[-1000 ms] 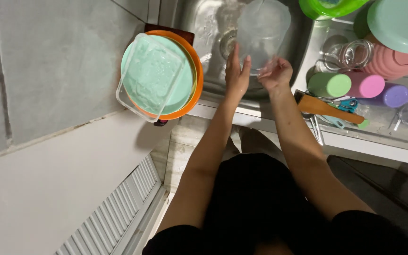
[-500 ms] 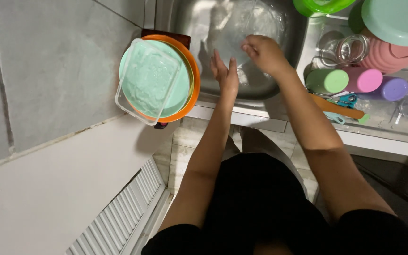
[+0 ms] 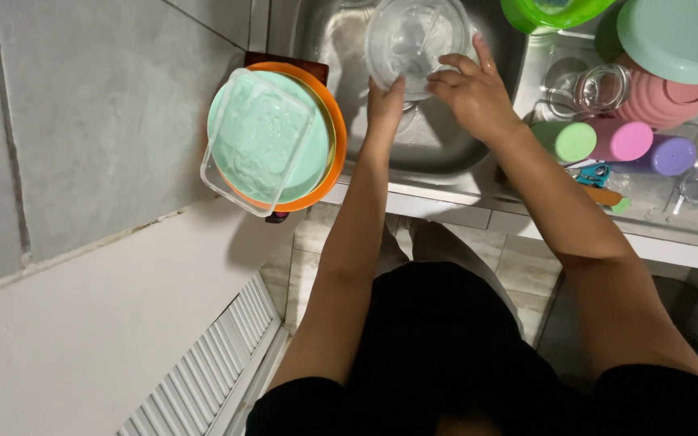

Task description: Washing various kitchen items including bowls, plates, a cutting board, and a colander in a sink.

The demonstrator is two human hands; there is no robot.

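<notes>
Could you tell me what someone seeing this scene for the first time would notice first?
Probably the clear round container held over the steel sink, with the left hand at its lower edge and the right hand on its rim. Next, the orange and mint plates stacked left of the sink under a clear square tub, and the pastel cups lying to the right.

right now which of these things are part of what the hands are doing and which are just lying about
In hand:
- clear container, held over the sink
- left hand gripping its near rim
- right hand, fingers on the container

Lying about:
- clear square dish on the mint plate and orange plate
- green cup, pink cup, purple cup
- glass jar
- pink bowls
</notes>
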